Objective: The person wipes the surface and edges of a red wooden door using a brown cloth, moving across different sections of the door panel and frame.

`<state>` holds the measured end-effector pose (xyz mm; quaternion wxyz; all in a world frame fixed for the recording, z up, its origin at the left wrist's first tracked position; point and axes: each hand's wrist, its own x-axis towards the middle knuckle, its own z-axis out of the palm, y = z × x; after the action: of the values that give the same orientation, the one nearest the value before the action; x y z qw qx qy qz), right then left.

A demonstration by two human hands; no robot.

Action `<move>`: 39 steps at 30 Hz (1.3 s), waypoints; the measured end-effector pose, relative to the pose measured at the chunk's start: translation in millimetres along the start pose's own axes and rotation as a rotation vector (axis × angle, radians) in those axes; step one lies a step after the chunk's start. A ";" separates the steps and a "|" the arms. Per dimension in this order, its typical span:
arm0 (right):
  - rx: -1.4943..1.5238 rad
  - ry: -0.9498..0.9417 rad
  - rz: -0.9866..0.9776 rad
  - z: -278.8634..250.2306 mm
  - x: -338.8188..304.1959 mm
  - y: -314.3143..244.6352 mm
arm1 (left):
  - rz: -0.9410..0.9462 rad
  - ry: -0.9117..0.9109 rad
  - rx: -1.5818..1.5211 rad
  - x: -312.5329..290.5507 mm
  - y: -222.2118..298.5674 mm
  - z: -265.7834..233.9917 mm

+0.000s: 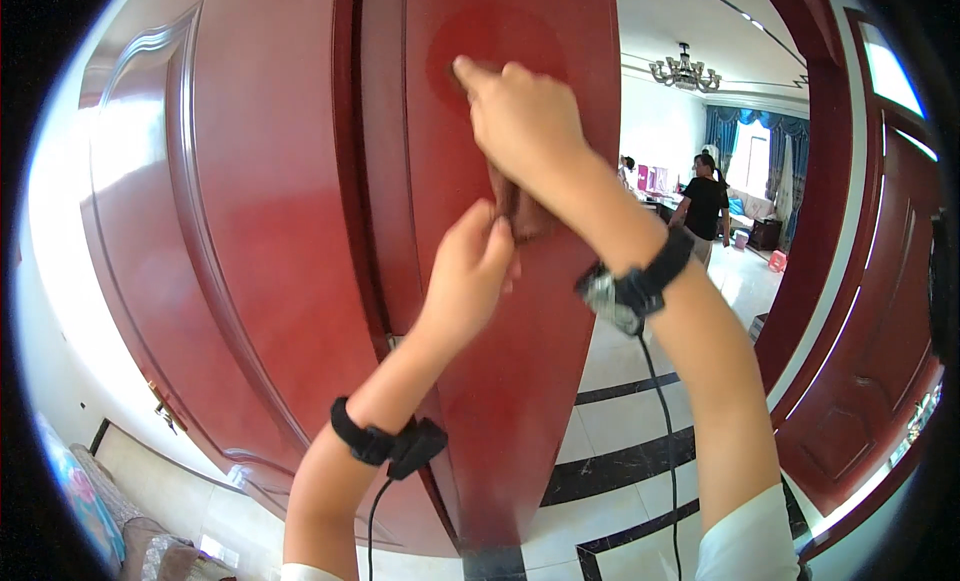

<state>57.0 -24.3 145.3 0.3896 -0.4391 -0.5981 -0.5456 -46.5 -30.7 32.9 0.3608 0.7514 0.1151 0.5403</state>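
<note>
under the right grip (525, 121), brown cloth (531, 221)

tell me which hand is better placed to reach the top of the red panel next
Probably the right hand: it is higher over the red panel, nearer its top; the left hand is lower down.

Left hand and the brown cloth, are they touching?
Touching: the head view shows the left hand pinching the brown cloth at its lower left edge.

Bright daylight; white glare on red door (250, 241); dark rim, bent edges.
</note>
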 end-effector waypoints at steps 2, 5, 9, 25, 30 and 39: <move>0.099 -0.068 0.002 -9.2 -34.8 -18.2 | -0.091 -0.042 0.082 -26.5 -16.5 2.3; 0.163 -0.181 -0.017 -13.1 -81.8 -21.8 | -0.169 -0.187 0.205 -51.1 -38.0 6.7; 0.108 -0.113 0.081 -9.1 -92.0 3.8 | -0.195 -0.244 0.193 -42.6 -35.6 15.9; -0.078 -0.170 0.184 2.9 -76.3 -28.7 | -0.155 -0.090 -0.069 -54.9 -63.9 1.7; -0.017 -0.173 0.216 6.3 -119.7 -38.6 | -0.227 -0.093 -0.130 -83.2 -94.0 17.9; 0.020 -0.287 0.188 3.5 -182.6 -50.2 | -0.333 -0.136 -0.039 -124.9 -113.6 31.4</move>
<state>66.0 -40.0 -43.2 0.3540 -0.5626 -0.6093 -0.4324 -42.4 -33.1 -138.8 0.4669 0.7496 0.2029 0.4231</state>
